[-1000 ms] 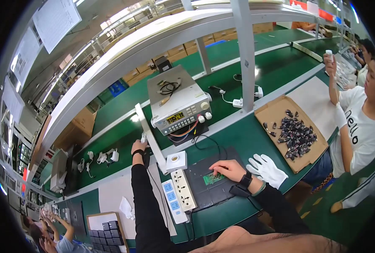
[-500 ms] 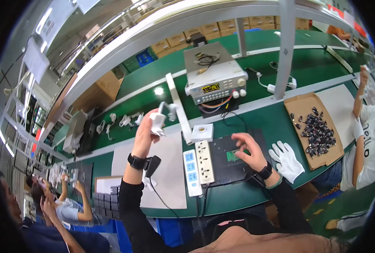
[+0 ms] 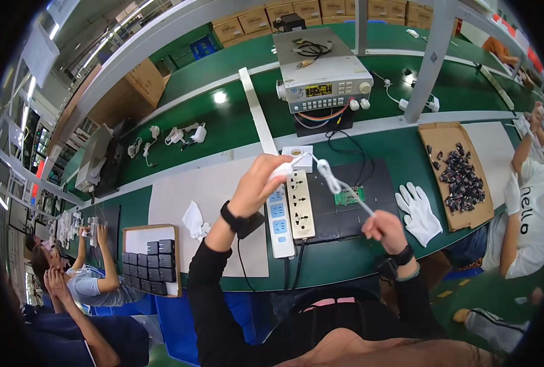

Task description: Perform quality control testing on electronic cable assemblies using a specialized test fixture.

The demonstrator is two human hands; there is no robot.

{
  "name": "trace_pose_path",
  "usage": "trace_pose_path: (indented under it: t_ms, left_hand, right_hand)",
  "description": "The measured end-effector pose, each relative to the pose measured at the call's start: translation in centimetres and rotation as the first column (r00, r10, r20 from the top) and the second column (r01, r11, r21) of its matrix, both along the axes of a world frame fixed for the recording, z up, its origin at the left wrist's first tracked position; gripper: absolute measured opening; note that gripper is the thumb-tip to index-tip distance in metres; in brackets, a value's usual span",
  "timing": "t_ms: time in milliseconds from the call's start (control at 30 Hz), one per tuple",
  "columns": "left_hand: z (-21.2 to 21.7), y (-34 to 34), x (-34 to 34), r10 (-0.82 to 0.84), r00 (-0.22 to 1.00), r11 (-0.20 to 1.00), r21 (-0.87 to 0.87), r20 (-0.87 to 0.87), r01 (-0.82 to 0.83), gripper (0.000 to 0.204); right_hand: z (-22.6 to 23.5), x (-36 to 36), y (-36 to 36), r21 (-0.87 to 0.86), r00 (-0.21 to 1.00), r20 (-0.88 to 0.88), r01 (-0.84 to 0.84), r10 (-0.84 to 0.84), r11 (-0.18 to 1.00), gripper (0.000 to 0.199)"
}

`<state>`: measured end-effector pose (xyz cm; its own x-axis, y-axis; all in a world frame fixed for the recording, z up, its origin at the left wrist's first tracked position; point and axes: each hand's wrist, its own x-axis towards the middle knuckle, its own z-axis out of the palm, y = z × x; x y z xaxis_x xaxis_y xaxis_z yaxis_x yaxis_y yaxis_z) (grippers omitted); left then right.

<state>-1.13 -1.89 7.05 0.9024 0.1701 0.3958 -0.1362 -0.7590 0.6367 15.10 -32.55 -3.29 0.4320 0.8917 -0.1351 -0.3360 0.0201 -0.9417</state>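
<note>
My left hand (image 3: 253, 183) is closed around a white power adapter (image 3: 282, 172) just above the upper end of two power strips. One strip is white with blue sockets (image 3: 279, 229), the other is cream with dark sockets (image 3: 302, 213). A white cable, partly bundled (image 3: 329, 176), stretches from the adapter across to my right hand (image 3: 385, 232). That hand pinches the cable, and its far end is hidden by the fingers. Below the cable, a green circuit board (image 3: 349, 196) lies on a black mat (image 3: 327, 227). Whether the adapter touches a socket is hard to make out.
A bench power instrument (image 3: 324, 92) stands behind. White gloves (image 3: 419, 214) and a cardboard tray (image 3: 483, 215) of small black parts lie to the right. At left are a crumpled white piece (image 3: 194, 220) and a tray of black adapters (image 3: 150, 267). Co-workers sit on both sides.
My left hand has brought the adapter down and right to the power strips. My right hand, open before, has moved slightly right and down and now grips the cable, which is drawn out.
</note>
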Motion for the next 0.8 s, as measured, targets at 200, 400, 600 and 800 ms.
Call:
trace_pose_path:
  t_ms: [200,400,600,800]
  left_hand:
    - [-6.0,0.7,3.2,0.164,0.976,0.966,0.223,-0.143,-0.129,0.033]
    - [-6.1,0.2,3.8,0.112,0.99,0.865,0.498,-0.081,-0.057,0.035]
    - [-6.5,-0.2,3.4,0.112,0.973,0.906,0.422,-0.203,-0.016,0.039]
    - [-6.0,-0.5,3.1,0.086,0.975,0.918,0.396,-0.205,0.002,0.043]
  right_hand:
    - [2.8,0.6,0.5,0.494,0.916,-0.398,0.17,0.047,0.853,0.031]
    - [2.8,0.9,1.8,0.47,0.946,-0.316,0.217,-0.066,0.855,0.03]
    - [2.0,4.9,5.5,0.121,0.96,0.225,0.142,-0.166,0.982,0.03]
    - [0.8,5.4,6.9,-0.055,0.886,0.454,0.13,-0.091,0.99,0.022]
